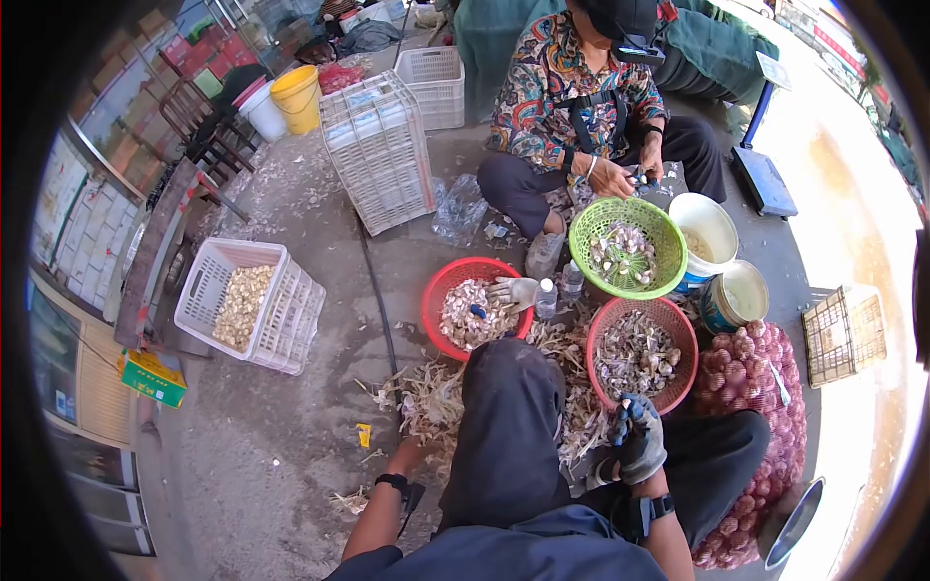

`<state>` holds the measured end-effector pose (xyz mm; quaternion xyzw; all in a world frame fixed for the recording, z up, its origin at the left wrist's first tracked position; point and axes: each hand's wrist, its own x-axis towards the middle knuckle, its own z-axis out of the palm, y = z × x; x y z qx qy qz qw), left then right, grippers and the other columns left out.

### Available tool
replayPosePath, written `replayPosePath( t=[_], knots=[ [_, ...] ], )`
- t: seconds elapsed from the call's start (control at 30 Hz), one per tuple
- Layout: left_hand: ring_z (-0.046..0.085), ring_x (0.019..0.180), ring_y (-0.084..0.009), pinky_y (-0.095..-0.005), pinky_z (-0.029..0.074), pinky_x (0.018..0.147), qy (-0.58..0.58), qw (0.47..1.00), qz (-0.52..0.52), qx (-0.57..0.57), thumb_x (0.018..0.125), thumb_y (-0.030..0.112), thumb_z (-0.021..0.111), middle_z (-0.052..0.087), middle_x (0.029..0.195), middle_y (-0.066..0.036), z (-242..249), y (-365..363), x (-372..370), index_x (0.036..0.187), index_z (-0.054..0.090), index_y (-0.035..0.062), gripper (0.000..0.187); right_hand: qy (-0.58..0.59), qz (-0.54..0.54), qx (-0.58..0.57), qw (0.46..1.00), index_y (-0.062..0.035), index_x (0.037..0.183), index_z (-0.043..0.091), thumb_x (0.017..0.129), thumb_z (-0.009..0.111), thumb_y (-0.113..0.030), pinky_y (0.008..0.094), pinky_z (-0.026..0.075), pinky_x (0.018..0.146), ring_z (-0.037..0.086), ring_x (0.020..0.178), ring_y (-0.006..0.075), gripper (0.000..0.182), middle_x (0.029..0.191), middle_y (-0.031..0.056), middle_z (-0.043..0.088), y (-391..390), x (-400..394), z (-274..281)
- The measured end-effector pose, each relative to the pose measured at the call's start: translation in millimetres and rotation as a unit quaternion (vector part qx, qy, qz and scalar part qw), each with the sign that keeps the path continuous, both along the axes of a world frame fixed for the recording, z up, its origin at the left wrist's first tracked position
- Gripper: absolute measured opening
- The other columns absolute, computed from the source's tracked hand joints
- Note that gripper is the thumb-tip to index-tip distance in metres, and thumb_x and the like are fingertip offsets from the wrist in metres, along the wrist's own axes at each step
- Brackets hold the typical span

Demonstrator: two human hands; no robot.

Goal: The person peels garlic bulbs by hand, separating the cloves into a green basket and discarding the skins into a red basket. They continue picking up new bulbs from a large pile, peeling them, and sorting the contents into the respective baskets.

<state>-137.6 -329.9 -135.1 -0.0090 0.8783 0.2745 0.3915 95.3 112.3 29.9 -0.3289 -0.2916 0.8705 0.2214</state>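
Note:
My right hand (641, 447), in a grey glove with dark blue fingertips, is closed in a pinch near my bent knee. A small pale piece that looks like a garlic clove (626, 403) shows at its fingertips. Just beyond is a red basket (690, 360) of garlic bulbs and loose skins. My left hand (415, 453), bare, reaches down beside my other leg to a heap of dry garlic stalks and husks (441, 399); its fingers are hidden. A red basin (429, 308) of garlic cloves stands beyond that knee, with a whitish glove (515, 291) over its rim.
Opposite sits a person (581, 87) working over a green basket (670, 218). A net sack of garlic (760, 387) and buckets (741, 290) stand right. Left are a white crate of cloves (300, 320) and stacked crates (383, 155). A bottle (545, 300) stands between the baskets.

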Motion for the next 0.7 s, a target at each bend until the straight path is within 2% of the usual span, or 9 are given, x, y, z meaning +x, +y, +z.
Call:
replayPosePath(
  t=[0.1,0.17,0.23,0.3,0.4,0.47,0.53,0.67,0.7],
  knots=[
    [0.059,0.069,-0.0136,-0.0322,0.045,0.06,-0.085,0.991,-0.049,-0.093,0.085,0.027,0.074,0.064,0.081,-0.006,27,-21,13,0.1,0.066,0.0056,0.027,-0.006,-0.003,-0.015,1.0,-0.002,0.103,0.065,0.093,0.068,-0.019,0.0261,0.044,0.048,0.053,0.052,0.0135,0.02,0.068,0.0028,0.059,1,-1,-1],
    [0.068,0.081,-0.0199,-0.0364,0.054,0.075,-0.097,0.994,0.011,-0.051,0.082,0.032,0.076,0.072,0.089,-0.014,50,-21,-3,0.108,0.069,-0.0012,0.043,-0.007,-0.006,-0.015,1.0,-0.0016,0.103,0.065,0.094,0.067,-0.018,0.0262,0.044,0.049,0.053,0.052,0.0138,0.019,0.068,0.0031,0.059,2,0,-8],
    [0.065,0.077,-0.0148,-0.0316,0.054,0.071,0.223,0.971,0.007,0.087,0.089,0.021,0.068,0.07,0.087,-0.01,129,31,-9,0.11,0.067,-0.0022,0.031,-0.003,0.011,-0.002,1.0,-0.0016,0.104,0.065,0.094,0.067,-0.018,0.0261,0.044,0.049,0.053,0.052,0.0138,0.019,0.068,0.0034,0.059,2,-1,-5],
    [0.063,0.076,-0.0104,-0.0262,0.054,0.07,0.254,0.927,0.089,0.261,0.095,0.011,0.061,0.067,0.088,-0.005,214,101,-12,0.112,0.065,-0.0026,0.023,0.021,0.016,0.004,1.0,-0.0015,0.104,0.065,0.094,0.067,-0.018,0.026,0.045,0.049,0.054,0.052,0.0141,0.019,0.069,0.0037,0.06,0,1,2],
    [0.063,0.078,-0.0074,-0.0236,0.054,0.07,0.218,0.88,0.008,0.422,0.099,0.009,0.061,0.067,0.093,-0.004,299,185,17,0.115,0.064,-0.0021,0.02,0.054,0.043,-0.013,0.998,-0.0015,0.105,0.065,0.092,0.069,-0.025,0.0288,0.043,0.046,0.051,0.049,0.0158,0.027,0.065,0.0053,0.058,4,5,-8],
    [0.061,0.078,-0.0057,-0.0221,0.053,0.069,0.124,0.866,-0.062,0.481,0.1,0.012,0.063,0.068,0.093,-0.003,314,234,47,0.116,0.064,-0.0008,0.02,0.074,0.06,0.017,0.995,-0.0014,0.103,0.066,0.092,0.07,-0.026,0.0291,0.042,0.046,0.05,0.047,0.0158,0.027,0.06,0.0052,0.056,1,6,13],
    [0.059,0.076,-0.0046,-0.0221,0.051,0.067,0.047,0.876,-0.128,0.463,0.099,0.01,0.063,0.065,0.09,-0.001,309,280,78,0.116,0.064,-0.0012,0.02,0.113,0.08,-0.022,0.99,0.0012,0.107,0.066,0.092,0.071,-0.022,0.0268,0.045,0.048,0.054,0.052,0.0137,0.028,0.07,0.0053,0.062,-2,12,25],
    [0.06,0.079,-0.0041,-0.0225,0.052,0.071,0.098,0.861,-0.264,0.424,0.099,0.006,0.062,0.066,0.091,-0.001,265,318,118,0.114,0.062,-0.0031,0.018,0.107,0.073,0.02,0.991,0.0025,0.109,0.065,0.092,0.07,-0.023,0.0253,0.045,0.051,0.054,0.052,0.0132,0.031,0.072,0.0065,0.062,-10,27,36],
    [0.062,0.081,-0.0049,-0.0232,0.053,0.07,0.057,0.874,-0.232,0.422,0.099,0.006,0.061,0.066,0.092,-0.002,261,318,127,0.112,0.062,-0.0027,0.015,0.109,0.068,0.012,0.992,0.0025,0.108,0.065,0.092,0.07,-0.022,0.0251,0.045,0.051,0.054,0.052,0.0132,0.03,0.073,0.0067,0.063,-9,31,36]
  ],
)
